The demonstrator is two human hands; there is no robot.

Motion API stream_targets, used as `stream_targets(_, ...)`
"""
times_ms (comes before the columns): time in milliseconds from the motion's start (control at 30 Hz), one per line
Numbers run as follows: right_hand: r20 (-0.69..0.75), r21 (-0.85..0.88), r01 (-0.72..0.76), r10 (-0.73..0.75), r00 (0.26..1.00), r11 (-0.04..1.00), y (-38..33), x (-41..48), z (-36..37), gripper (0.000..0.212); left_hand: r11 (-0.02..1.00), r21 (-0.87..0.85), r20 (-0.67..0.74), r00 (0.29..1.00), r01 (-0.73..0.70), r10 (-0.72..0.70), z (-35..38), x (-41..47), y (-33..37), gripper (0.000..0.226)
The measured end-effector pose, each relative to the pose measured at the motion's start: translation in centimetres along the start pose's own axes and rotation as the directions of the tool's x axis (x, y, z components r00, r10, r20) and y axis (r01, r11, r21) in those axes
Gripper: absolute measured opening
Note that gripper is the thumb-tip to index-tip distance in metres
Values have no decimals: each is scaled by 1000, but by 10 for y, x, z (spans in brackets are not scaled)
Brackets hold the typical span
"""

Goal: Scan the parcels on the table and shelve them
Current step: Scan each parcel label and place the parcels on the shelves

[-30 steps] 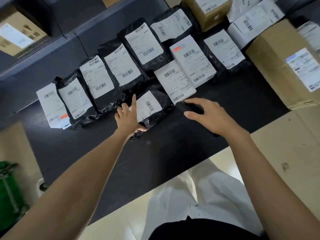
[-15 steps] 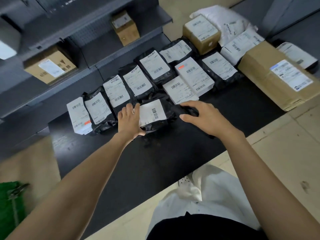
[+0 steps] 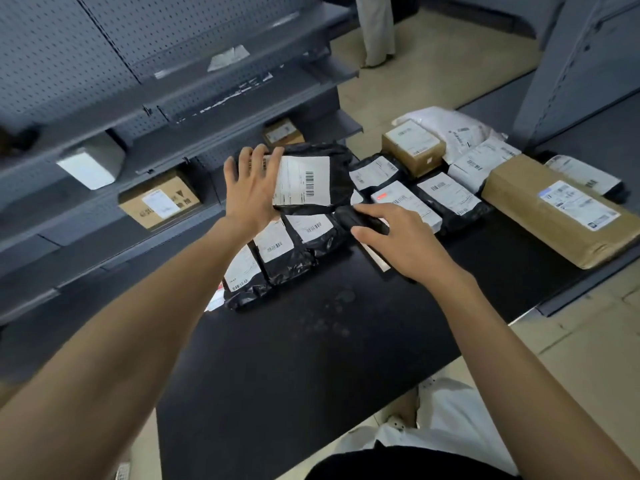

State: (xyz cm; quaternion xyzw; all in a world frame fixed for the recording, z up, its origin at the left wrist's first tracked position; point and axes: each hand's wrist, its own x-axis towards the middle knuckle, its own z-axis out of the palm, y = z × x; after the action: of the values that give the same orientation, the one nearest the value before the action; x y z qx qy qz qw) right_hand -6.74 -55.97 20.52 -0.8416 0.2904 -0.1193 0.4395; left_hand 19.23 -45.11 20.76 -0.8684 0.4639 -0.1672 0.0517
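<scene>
Left hand (image 3: 250, 192) holds black plastic mailer bag (image 3: 337, 168), white-labelled, raised off black worktop (image 3: 311, 358). Right hand (image 3: 405, 244) grips black handheld scanner (image 3: 356, 218) beside it. Judged early: most remaining parcels (image 3: 277, 242) lie unshelved.

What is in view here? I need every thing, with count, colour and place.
table: one, black, in front.
shelves: grey, at left.
shelf boxes: two, brown, on the shelves.
lifted parcel: one, black with white label, held above the table's far side.
black parcels: at least five, white labels, lying on the table.
white box: one, red mark, among the black parcels.
brown boxes: two, on the table's right part.
white bags: two, at the table's far end.
scanner: one, black, over the table's middle.
left hand: holds the lifted parcel, fingers spread on its label.
right hand: grips the scanner.
</scene>
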Motion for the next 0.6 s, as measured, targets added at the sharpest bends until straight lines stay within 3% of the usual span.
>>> stream_targets(267,64,72,-40,36,997,997,-18,-7,11,50,1000,4,33,999,6,-6,5,-6,-16,121)
stream_targets(600,86,19,-70,68,994,997,-36,-12,9,49,998,-55,56,998,25,-22,21,-8,-26,123)
